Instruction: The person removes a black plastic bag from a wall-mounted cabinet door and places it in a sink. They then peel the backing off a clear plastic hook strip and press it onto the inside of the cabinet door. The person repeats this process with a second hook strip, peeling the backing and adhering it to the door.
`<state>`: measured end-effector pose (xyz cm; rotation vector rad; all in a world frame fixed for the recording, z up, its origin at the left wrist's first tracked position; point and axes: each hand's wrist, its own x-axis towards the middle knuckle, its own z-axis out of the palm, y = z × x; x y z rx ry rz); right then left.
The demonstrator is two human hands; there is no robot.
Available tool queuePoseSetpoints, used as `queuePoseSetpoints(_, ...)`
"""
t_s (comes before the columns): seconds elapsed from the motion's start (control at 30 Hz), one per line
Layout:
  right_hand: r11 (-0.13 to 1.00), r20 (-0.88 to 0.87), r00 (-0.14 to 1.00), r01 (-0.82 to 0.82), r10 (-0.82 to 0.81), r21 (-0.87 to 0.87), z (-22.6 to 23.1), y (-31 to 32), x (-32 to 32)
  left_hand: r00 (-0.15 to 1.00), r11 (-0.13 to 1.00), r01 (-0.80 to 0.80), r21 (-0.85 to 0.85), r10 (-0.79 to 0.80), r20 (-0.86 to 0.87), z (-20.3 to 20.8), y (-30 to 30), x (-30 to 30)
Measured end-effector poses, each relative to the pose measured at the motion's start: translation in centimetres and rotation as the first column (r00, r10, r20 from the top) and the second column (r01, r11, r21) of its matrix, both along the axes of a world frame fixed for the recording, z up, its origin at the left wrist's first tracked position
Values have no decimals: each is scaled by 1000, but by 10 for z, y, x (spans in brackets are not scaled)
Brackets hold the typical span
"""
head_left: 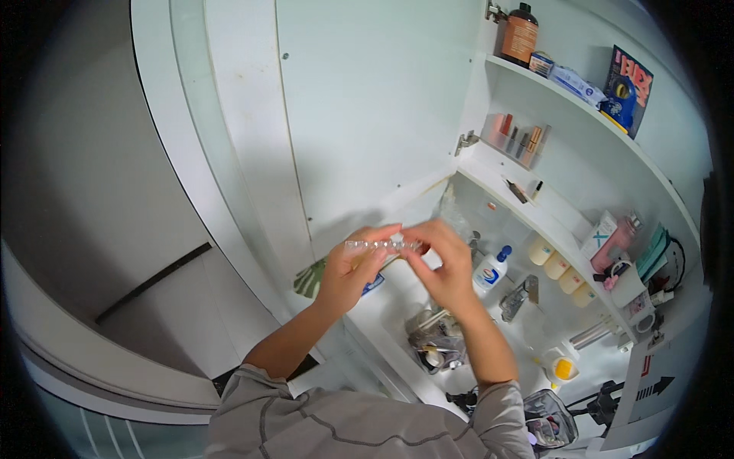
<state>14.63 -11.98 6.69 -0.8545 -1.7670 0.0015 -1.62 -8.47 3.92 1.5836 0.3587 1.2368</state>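
A narrow clear plastic strip with a row of rounded bumps (376,245) is held level between my two hands, above the near end of the washbasin counter. My left hand (345,271) grips its left part, thumb in front and fingers behind. Closed on the other end is my right hand (445,268), whose fingertips hide that part of the strip. Below my right hand, a clear container of small cosmetics (437,346) sits by the basin. Just right of that wrist stands a white pump bottle with a blue top (490,268).
An open cabinet door (375,99) rises ahead. Its shelves (566,88) on the right carry a brown bottle (520,34), a clear holder with lipsticks (518,144) and small boxes. A faucet (521,297) stands on the counter. At lower right is an open grey bag (549,421).
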Motion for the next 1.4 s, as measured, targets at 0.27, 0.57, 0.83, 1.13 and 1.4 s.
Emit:
queuePoseSetpoints(0.27,937,130,991,-10,-38,350,106,83,-1,994,986,-93,140,100,-46,45,21,-26)
queuePoseSetpoints(0.57,894,200,980,-90,1,439,148,133,-15,984,975,-142,172,158,-83,25,12,-45)
queuePoseSetpoints(0.83,863,177,984,-103,17,494,148,147,-15,965,958,-236,164,251,-76,22,-2,-53)
queuePoseSetpoints(1.13,853,239,970,-88,-45,515,150,148,-14,990,992,-125,13,124,64,24,5,-53)
queuePoseSetpoints(1.4,906,-375,837,-423,398,17,73,80,23,982,994,-81,-77,92,163,24,-8,-23)
